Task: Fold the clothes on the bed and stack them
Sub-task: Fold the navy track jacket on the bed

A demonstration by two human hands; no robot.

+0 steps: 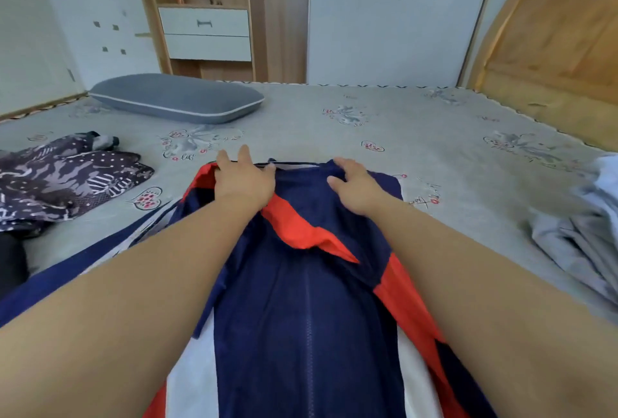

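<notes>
Bed (418, 123) w/ grey heart-print sheet fills the view; navy/red/white jacket (311, 300) lies lengthwise, centre-near, zip up, only partly laid out, so I judge folding barely begun & no stack yet: patterned dark garment (67, 180) lies loose at left, pale grey clothes (582, 230) heaped at right. Left hand (244, 180) w/ fingers spread flat presses the jacket's far edge; right hand (354, 183) curls its fingers into the navy cloth there, gripping it. Far side: grey pillow (177, 98), wood shelf unit (207, 16) w/ white drawers, wardrobe door (394, 23) w/ pink heart stickers.
</notes>
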